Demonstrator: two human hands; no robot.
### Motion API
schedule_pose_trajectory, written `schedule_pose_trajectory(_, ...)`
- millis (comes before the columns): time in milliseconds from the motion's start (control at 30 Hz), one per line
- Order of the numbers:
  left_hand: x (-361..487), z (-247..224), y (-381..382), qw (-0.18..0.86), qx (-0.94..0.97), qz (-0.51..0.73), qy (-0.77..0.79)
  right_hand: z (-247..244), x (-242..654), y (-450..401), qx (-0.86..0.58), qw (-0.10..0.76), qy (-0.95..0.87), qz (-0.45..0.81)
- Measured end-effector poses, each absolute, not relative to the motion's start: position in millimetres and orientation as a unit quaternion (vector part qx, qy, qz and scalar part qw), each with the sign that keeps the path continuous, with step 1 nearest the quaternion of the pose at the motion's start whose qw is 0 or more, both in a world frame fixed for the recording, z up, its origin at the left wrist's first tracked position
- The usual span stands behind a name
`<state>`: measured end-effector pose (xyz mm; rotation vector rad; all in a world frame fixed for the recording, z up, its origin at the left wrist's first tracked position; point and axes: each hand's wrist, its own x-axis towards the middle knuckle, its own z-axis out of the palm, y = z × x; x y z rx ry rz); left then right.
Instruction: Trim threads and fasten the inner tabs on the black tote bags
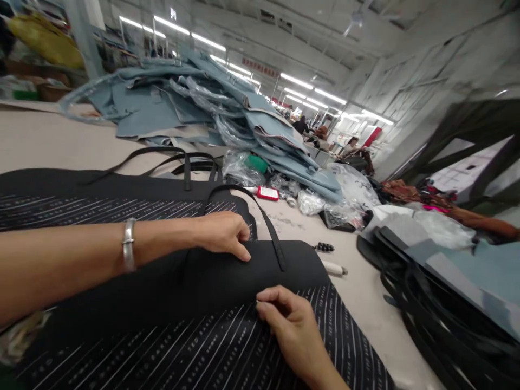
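A black bag panel [280,254] lies in front of me, with a thin strap [266,219] at its top edge. Below its plain band is a black lining [227,346] with white diagonal stripes and lettering. My left hand [223,233], a silver bangle on its wrist, is closed at the panel's top edge, thumb on the plain band and the other fingers partly hidden. Lower right, my right hand [294,327] pinches thumb and forefinger together where band meets lining. Whatever is between those fingertips is too small to make out.
Another black panel with striped lining [122,208] lies behind. Blue pieces [162,103] in plastic are heaped at the back. A red-labelled bottle [268,193] and a white spool [334,268] stand out beyond the panel. Black straps [414,292] are piled right. People sit far off.
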<state>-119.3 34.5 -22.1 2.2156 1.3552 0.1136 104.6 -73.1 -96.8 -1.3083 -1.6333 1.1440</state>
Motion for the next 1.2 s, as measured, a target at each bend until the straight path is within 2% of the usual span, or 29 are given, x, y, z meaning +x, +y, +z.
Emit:
schedule_pose_trajectory(167,-132,-38,52,0.410,0.788,-0.017,0.459,-107,111,-72,-0.498,0.326,-0.682,0.426)
schedule_pose_trajectory(333,-135,-45,47,0.651,0.613,-0.080,0.440,-101,106,-73,-0.453,0.314,-0.727,0.409)
schedule_pose_trajectory(433,-131,-51,43,0.723,0.555,-0.102,0.399,-101,102,-76,-0.428,0.319,-0.744,0.401)
schedule_pose_trajectory(600,-129,-57,41,0.747,0.537,-0.122,0.373,-106,97,-79,-0.428,0.338,-0.755,0.364)
schedule_pose_trajectory(900,-130,-59,37,0.756,0.515,-0.088,0.394,-108,94,-82,-0.442,0.327,-0.761,0.344)
schedule_pose_trajectory(1200,-129,-57,30,0.739,0.542,-0.055,0.395,-110,90,-85,-0.487,0.313,-0.773,0.257)
